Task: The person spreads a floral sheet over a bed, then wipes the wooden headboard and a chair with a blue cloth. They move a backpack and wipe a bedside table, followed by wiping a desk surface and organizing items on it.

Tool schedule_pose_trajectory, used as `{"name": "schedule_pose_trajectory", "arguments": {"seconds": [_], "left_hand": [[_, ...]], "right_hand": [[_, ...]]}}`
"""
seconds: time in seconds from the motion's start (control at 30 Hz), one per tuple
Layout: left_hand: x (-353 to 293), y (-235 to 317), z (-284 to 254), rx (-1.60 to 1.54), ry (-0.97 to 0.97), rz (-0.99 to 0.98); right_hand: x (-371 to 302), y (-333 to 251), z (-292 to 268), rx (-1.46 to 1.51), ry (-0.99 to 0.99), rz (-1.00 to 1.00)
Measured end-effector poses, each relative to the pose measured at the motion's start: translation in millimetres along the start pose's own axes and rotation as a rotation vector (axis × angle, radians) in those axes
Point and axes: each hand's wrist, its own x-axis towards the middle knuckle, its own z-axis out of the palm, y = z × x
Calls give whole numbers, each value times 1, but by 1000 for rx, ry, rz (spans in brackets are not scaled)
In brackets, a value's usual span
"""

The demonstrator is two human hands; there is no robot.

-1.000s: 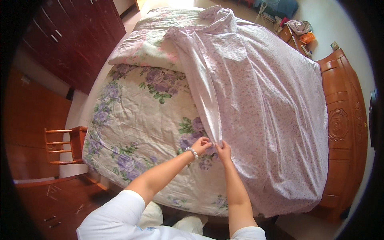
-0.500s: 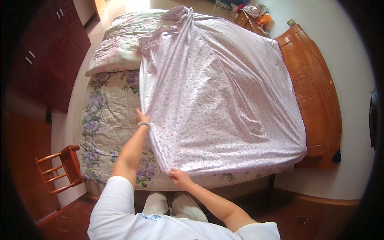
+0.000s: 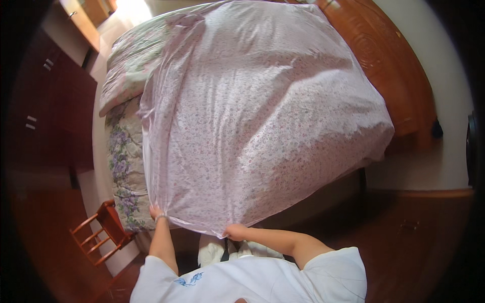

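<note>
Head view shows the left hand (image 3: 156,211) and right hand (image 3: 236,232) with fingers closed on a pink flowery sheet's (image 3: 252,121) edge.

To your left, dark red wardrobe (image 3: 63,106), pale paired handles (image 3: 31,122). Nearer you, reddish wooden chair (image 3: 114,223), slatted back. Beyond wardrobe, wooden door (image 3: 82,21); right, pale wall (image 3: 438,65).

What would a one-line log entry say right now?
left hand: gripping pale-pink floral fabric sheet | right hand: gripping its near edge | partly covered: cream purple-flowered bedding
</note>
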Motion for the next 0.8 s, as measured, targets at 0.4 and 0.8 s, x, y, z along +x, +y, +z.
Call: {"name": "schedule_pose_trajectory", "arguments": {"seconds": [0.4,0.8], "left_hand": [[24,-82,-40,542,-146,137],[28,-91,-2,397,-273,-84]], "right_hand": [[42,70,91,59,325,413],[2,174,97,732,761,1323]]}}
